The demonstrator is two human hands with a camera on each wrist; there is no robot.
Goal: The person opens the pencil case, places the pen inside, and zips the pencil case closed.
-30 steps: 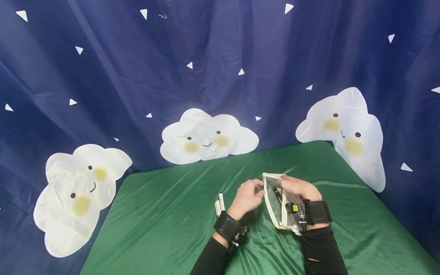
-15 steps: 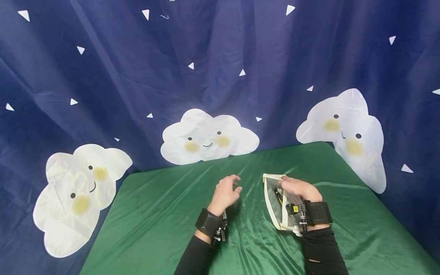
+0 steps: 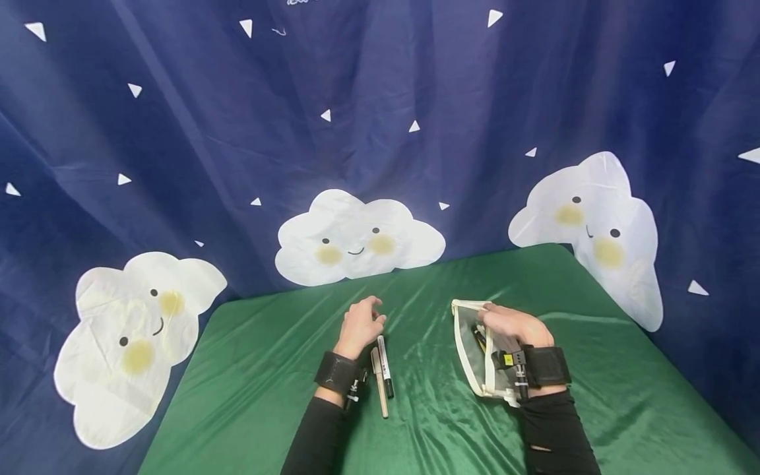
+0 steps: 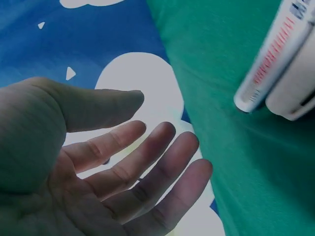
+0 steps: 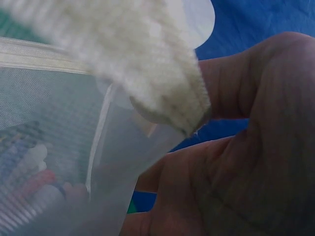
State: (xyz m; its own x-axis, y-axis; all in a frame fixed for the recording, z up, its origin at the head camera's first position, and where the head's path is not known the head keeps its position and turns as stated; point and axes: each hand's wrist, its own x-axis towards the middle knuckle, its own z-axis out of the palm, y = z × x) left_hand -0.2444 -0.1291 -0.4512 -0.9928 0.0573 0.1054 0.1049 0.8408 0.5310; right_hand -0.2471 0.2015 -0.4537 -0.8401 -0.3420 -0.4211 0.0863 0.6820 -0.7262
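Observation:
My right hand [image 3: 519, 324] grips the edge of a see-through mesh zip pouch [image 3: 463, 349] with cream trim; its mouth gapes. Inside the pouch lie black and yellow items [image 3: 479, 338], and the right wrist view shows blurred red and white shapes [image 5: 47, 189] through the mesh. My left hand [image 3: 359, 326] is held with fingers loosely spread and nothing in it. Just right of it, a white whiteboard marker [image 3: 384, 363] with a dark end and a beige capped pen [image 3: 380, 389] lie side by side on the green cloth. The left hand is apart from both.
A green cloth [image 3: 267, 382] covers the table, slightly wrinkled near the front. Behind it hangs a dark blue curtain [image 3: 356, 152] printed with white clouds and triangles. Green cloth lies between the two pens and the pouch.
My left hand has moved left from beside the pouch's mouth, past the pens, which now show fully. The right hand and pouch have stayed in place.

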